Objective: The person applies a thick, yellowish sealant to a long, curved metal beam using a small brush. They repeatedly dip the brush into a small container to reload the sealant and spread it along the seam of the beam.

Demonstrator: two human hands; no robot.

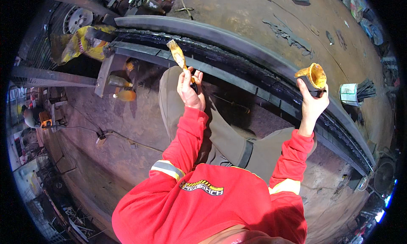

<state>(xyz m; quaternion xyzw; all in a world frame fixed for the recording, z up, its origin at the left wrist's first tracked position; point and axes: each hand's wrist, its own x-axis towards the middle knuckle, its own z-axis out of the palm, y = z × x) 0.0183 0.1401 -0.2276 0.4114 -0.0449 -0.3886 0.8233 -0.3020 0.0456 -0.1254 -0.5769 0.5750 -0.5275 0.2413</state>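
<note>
A paintbrush (177, 55) smeared with yellow-orange is gripped by my left hand (191, 91), its bristles pointing up and away from me. Part of its handle is hidden by the fingers. On the right, my right hand (313, 106) is wrapped round a dark cup-like container (313, 85) whose rim and inside are coated yellow-orange; its mouth tilts up. Both hands are over a long dark metal beam (237, 74) that runs from upper left to lower right across my legs. The brush and the container are well apart.
Under the beam's left end stand a dark bottle (119, 81) and an orange-brown bottle (127, 95). A pale can (349, 94) holding dark rods is at the far right. A yellow sack (87, 42) and wheel (78, 19) lie upper left; a cable (127, 138) crosses the floor.
</note>
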